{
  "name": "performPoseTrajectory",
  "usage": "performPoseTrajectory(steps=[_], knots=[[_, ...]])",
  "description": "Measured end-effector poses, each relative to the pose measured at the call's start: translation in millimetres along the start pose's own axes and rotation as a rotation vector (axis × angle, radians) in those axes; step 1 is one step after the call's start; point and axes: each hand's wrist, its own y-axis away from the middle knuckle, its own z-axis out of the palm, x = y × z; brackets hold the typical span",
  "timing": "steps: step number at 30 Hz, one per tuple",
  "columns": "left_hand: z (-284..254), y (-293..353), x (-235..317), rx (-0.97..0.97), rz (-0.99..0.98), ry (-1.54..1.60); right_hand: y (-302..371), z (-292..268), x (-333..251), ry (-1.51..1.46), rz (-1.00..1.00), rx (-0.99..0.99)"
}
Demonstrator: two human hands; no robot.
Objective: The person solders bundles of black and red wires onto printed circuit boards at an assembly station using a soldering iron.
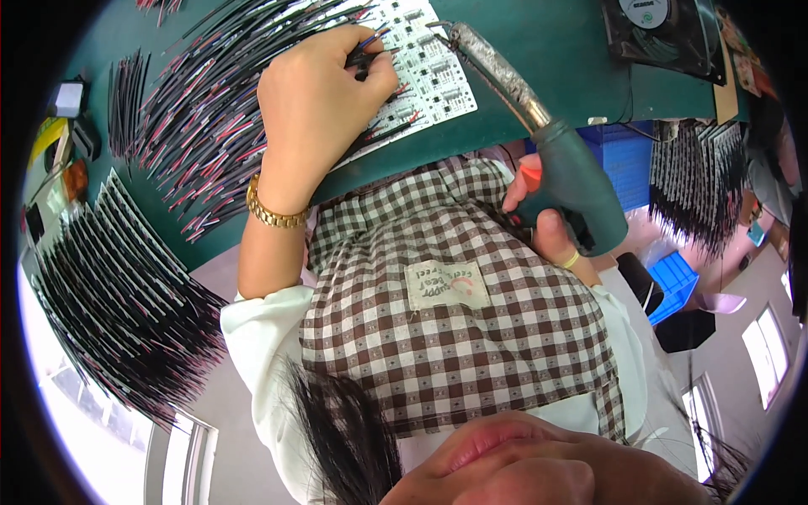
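Note:
My left hand (307,109) is closed in a pinch on a dark wire (362,61) at the left part of a white circuit board panel (433,63). Several black, red and white wires (210,109) fan out leftward from the panel and pass under this hand. In my right hand (551,236) is a soldering iron (581,181) with a dark green handle, its fingers wrapped round the handle. The iron's bent tip points up and left, over the panel's right part. An orange-red piece shows by a right-hand finger; the handle hides some fingers.
The work surface is a green table (505,135). A black fan (665,38) stands at the far right. Wired boards (118,295) hang in a thick stack at the left, and another stack (694,181) hangs at the right near blue crates (627,168). Loose wires (128,105) lie far left.

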Motion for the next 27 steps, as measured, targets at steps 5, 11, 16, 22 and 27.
performPoseTrajectory(steps=[5, 11, 16, 22, 27], knots=[[-1.5, -6.3, -1.7, -0.128, -0.124, 0.087, 1.6, 3.1, -3.4, -0.068, 0.07, 0.026], [0.0, -4.9, -4.5, -0.18, -0.101, 0.117, 5.3, -2.0, 0.1, -0.044, 0.137, -0.062], [3.2, -5.3, -0.1, -0.24, -0.172, 0.09, 6.5, -5.2, 9.3, -0.005, 0.13, -0.09], [3.7, -2.6, -5.3, -0.193, -0.129, 0.089, 3.3, 0.9, 13.7, -0.05, 0.204, -0.065], [6.7, -3.1, -13.0, -0.197, -0.078, 0.044, 2.8, 2.6, 7.1, 0.012, 0.035, 0.015]])
